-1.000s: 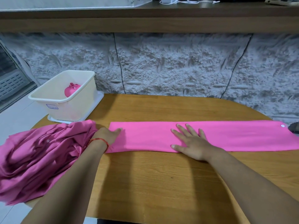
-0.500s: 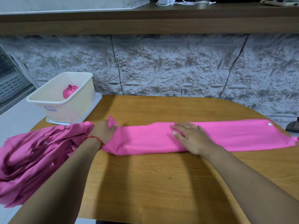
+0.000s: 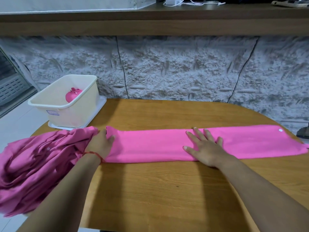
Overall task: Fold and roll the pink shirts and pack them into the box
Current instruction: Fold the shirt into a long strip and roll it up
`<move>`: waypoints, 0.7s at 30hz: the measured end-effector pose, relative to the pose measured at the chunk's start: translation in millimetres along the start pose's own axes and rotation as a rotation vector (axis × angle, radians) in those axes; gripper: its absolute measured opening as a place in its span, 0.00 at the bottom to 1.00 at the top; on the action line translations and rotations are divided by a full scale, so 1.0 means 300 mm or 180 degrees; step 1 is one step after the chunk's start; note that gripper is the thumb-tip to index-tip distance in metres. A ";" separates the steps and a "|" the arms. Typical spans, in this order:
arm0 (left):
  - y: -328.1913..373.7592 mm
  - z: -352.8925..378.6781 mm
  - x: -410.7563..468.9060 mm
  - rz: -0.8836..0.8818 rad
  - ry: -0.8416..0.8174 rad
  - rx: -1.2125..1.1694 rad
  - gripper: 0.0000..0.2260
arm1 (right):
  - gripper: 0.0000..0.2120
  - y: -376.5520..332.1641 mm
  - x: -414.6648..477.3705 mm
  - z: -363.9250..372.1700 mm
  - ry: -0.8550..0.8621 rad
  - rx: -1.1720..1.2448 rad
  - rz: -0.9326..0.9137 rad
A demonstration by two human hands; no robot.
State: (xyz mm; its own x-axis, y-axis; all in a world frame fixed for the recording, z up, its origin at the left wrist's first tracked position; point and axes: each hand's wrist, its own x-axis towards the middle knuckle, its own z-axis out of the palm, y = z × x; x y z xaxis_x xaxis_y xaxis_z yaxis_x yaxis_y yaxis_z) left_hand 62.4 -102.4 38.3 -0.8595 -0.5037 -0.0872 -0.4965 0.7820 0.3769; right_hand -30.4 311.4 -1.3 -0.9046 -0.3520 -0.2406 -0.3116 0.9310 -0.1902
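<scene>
head | left fingers [image 3: 102,134] pinch shirt [image 3: 150,144] end | right fingers [image 3: 199,135] flat mid-shirt

One wide-angle head-worn camera looks forward and down from the near edge of the rounded light wooden table [image 3: 167,190], close over it. The long folded bright pink shirt [image 3: 150,146] crosses mid-frame; the rough grey stone-textured wall [image 3: 167,67] and dark brown wooden shelf [image 3: 150,20] fill the top.

- Your folded shirt [image 3: 150,146] is smooth, matt cloth.
- Your table [image 3: 167,190] is wood-grained, faintly glossy.
- The box [image 3: 78,111] is smooth cream plastic.
- The wall [image 3: 167,69] looks rough.
</scene>
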 end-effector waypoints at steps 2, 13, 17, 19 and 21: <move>0.010 0.004 -0.022 -0.0038 0.0230 0.0235 0.17 | 0.42 0.009 0.000 0.010 0.0008 -0.0031 0.0008; 0.152 0.229 -0.183 0.1502 -0.0430 0.0807 0.32 | 0.45 0.013 0.006 0.012 -0.0051 -0.0040 0.0078; 0.047 0.241 -0.175 0.1137 -0.0208 0.0930 0.36 | 0.45 0.015 0.006 0.006 -0.0105 -0.0034 0.0133; 0.019 0.226 -0.169 0.0828 -0.0170 0.0952 0.34 | 0.45 0.013 0.006 0.007 -0.0083 -0.0025 0.0121; 0.029 0.202 -0.163 0.0413 -0.0255 0.1058 0.32 | 0.45 0.011 0.005 0.008 -0.0086 -0.0032 0.0114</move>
State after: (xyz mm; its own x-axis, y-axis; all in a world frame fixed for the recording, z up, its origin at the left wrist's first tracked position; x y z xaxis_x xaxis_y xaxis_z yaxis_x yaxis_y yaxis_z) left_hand 92.7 -48.7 -10.2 -0.9182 -0.3724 -0.1353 -0.3838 0.9207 0.0703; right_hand -32.2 313.5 -4.6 -0.9070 -0.3207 -0.2729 -0.2822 0.9439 -0.1713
